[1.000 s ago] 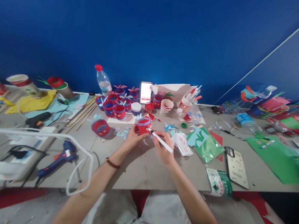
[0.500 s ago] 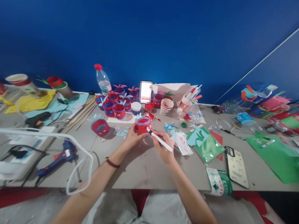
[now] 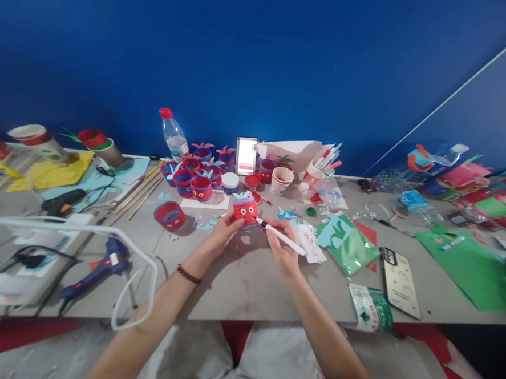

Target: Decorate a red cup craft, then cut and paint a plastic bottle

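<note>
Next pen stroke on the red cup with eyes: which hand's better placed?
Right, I'd judge. The right hand holds the white pen, dark end toward the red cup; contact unclear. The left hand is busy gripping the cup, eyes facing the wearer.

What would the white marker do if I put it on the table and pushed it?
The white marker would probably roll, because its barrel looks long and round. It's likely stiff, since it looks straight in the right hand. It's probably light too: it looks slim, and one hand holds it.
</note>
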